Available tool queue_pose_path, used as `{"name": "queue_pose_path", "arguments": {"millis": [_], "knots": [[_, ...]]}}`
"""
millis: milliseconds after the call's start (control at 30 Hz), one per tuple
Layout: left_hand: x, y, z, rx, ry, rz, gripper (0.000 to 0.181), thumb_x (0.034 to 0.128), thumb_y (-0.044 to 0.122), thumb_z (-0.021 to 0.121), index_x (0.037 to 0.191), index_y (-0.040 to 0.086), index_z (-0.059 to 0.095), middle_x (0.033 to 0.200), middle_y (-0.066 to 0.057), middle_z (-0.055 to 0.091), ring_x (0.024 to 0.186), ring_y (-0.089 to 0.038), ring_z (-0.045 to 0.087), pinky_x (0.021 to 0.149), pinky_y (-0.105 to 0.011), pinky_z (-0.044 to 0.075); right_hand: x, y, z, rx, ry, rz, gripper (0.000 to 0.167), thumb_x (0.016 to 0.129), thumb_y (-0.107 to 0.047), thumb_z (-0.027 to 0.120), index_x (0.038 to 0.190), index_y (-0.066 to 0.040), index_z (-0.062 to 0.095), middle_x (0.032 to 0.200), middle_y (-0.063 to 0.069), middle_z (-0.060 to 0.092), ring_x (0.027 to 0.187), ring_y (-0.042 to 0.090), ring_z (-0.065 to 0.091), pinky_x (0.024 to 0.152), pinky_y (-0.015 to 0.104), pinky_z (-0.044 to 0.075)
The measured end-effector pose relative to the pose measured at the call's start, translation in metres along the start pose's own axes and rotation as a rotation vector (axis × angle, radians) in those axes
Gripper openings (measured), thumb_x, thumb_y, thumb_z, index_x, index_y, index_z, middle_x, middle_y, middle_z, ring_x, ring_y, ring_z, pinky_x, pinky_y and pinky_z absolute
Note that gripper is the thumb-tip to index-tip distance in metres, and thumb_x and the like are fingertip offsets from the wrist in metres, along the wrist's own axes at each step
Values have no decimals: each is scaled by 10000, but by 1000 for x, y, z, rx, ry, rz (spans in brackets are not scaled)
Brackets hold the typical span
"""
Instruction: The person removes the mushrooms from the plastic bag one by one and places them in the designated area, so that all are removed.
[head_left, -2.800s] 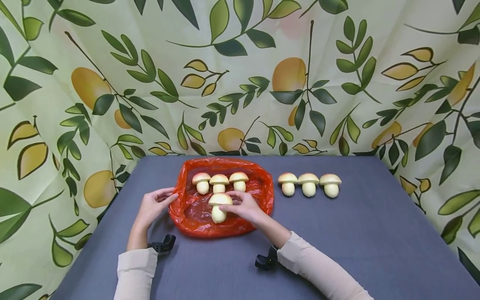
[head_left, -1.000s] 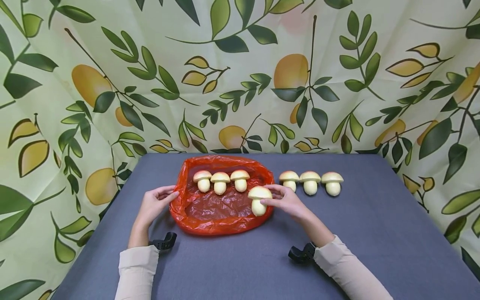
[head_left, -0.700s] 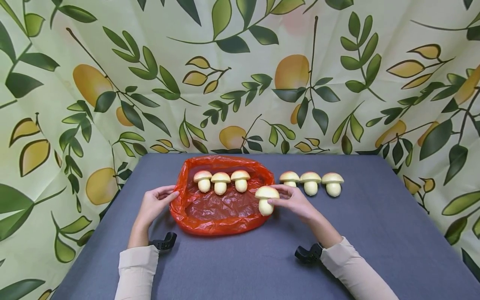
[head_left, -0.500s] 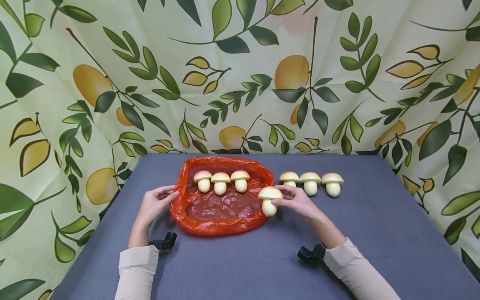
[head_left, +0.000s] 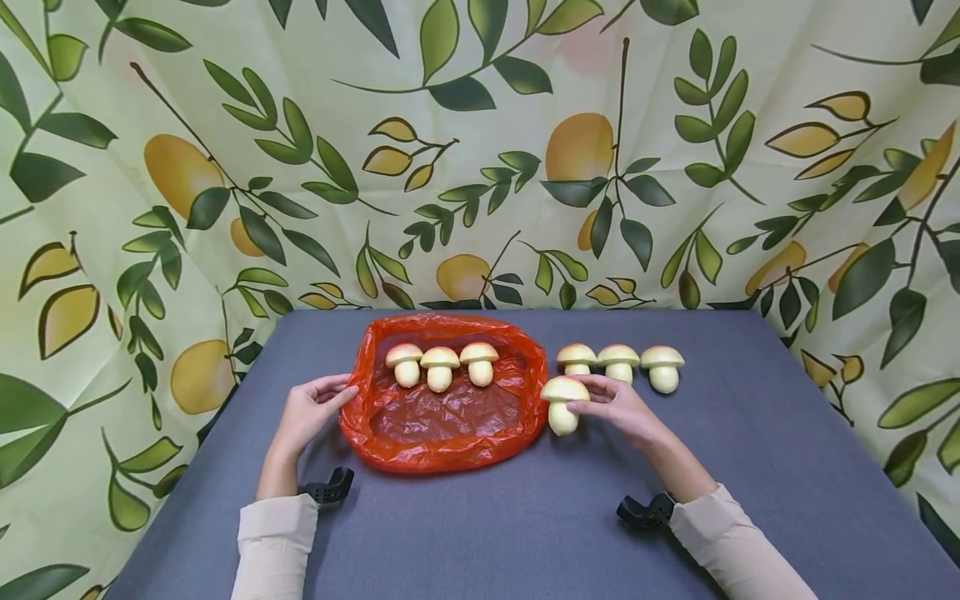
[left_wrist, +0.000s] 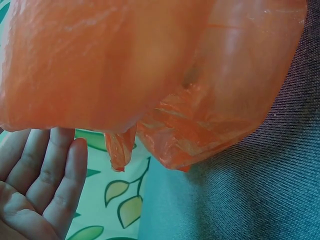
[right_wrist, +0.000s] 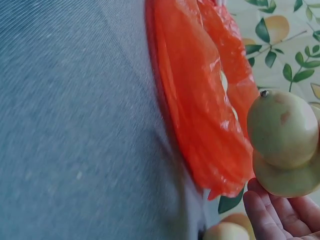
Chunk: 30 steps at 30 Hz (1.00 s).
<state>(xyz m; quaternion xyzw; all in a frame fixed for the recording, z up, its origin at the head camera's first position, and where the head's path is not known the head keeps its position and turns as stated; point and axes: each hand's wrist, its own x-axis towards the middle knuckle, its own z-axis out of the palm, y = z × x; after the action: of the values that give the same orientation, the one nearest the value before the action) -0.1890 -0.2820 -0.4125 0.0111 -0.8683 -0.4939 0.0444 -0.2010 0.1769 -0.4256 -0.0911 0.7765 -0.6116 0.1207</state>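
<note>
My right hand (head_left: 618,410) pinches a cream mushroom (head_left: 563,405) by its stem, just outside the right rim of the red plastic bag (head_left: 442,457). In the right wrist view, the fingers of my right hand (right_wrist: 280,215) are at the underside of the held mushroom (right_wrist: 282,135). My left hand (head_left: 306,415) touches the bag's left rim, its fingers fairly straight; the left wrist view shows the left hand (left_wrist: 42,185) against the orange-red plastic (left_wrist: 100,65). Inside the bag, three mushrooms (head_left: 438,368) lie in a row near the back.
Right of the bag, three more mushrooms (head_left: 662,369) lie in a row on the grey table (head_left: 465,533), the left two partly behind the held mushroom and right hand. A leaf-and-fruit patterned cloth (head_left: 495,208) hangs behind the table. Each wrist bears a black camera (head_left: 647,512).
My right hand has carried its mushroom rightward, from over the bag to outside its right rim. The left hand has stayed at the left rim, and the three mushrooms in the bag lie as before.
</note>
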Motion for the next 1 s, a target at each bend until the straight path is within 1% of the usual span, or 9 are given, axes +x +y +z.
{"name": "queue_pose_path", "arguments": {"millis": [133,200,300,433,500,567,733,833,1000], "knots": [[-1,0,0,-7,2,-3,398,898,218,681,1197,-43,642,897,29,731,752,112,615,706,-100,501,-3,6,-6,6,10,-14,607,836,-135,732,1325,125,484,1077,-136,678,929,-110,613,815,132,489],[-2,0,-1,-11,3,-7,400,898,219,681,1197,-44,642,894,37,731,752,112,616,707,-100,501,-4,8,-8,9,18,-13,602,835,-136,734,1322,121,492,1032,-206,668,929,-115,613,816,127,484],[-2,2,-1,-11,1,-14,402,898,223,682,1196,-43,643,913,7,736,754,111,617,708,-99,503,-4,11,-12,0,10,-8,604,838,-138,731,1328,118,487,1002,-235,664,926,-111,614,818,130,484],[-2,3,-2,-13,-2,-22,409,898,226,682,1201,-46,639,951,-63,741,756,112,618,708,-99,504,-4,15,-16,-34,6,18,595,839,-165,736,1334,73,507,979,-244,657,910,-89,604,822,145,464],[-2,4,-2,-14,-4,-21,413,899,231,681,1204,-45,637,961,-77,740,756,113,616,709,-97,504,-4,17,-17,-57,9,35,596,836,-185,743,1337,50,518,1003,-217,661,904,-87,594,822,147,454],[-2,4,-2,-23,-2,-11,415,896,225,685,1202,-51,636,953,-64,741,756,113,618,709,-98,505,-4,19,-18,-65,8,36,604,838,-178,741,1337,69,508,1072,-120,685,907,-95,589,820,146,460],[-1,3,0,-52,3,22,409,889,180,690,1197,-83,627,843,144,700,755,121,618,709,-95,503,-3,23,-22,-54,3,42,624,842,-135,728,1337,137,463,1221,165,659,912,-120,593,811,129,482],[-1,2,0,-58,9,26,412,889,173,690,1197,-91,622,818,196,670,751,123,613,707,-91,499,-2,26,-24,-70,1,63,630,843,-154,730,1339,129,464,1240,187,644,909,-121,587,809,125,481],[-2,2,0,-44,15,32,407,889,190,688,1186,-83,632,873,80,724,749,118,612,704,-91,495,0,29,-28,-104,-2,106,646,839,-182,737,1344,116,465,1232,157,648,903,-109,580,806,131,479]]}}
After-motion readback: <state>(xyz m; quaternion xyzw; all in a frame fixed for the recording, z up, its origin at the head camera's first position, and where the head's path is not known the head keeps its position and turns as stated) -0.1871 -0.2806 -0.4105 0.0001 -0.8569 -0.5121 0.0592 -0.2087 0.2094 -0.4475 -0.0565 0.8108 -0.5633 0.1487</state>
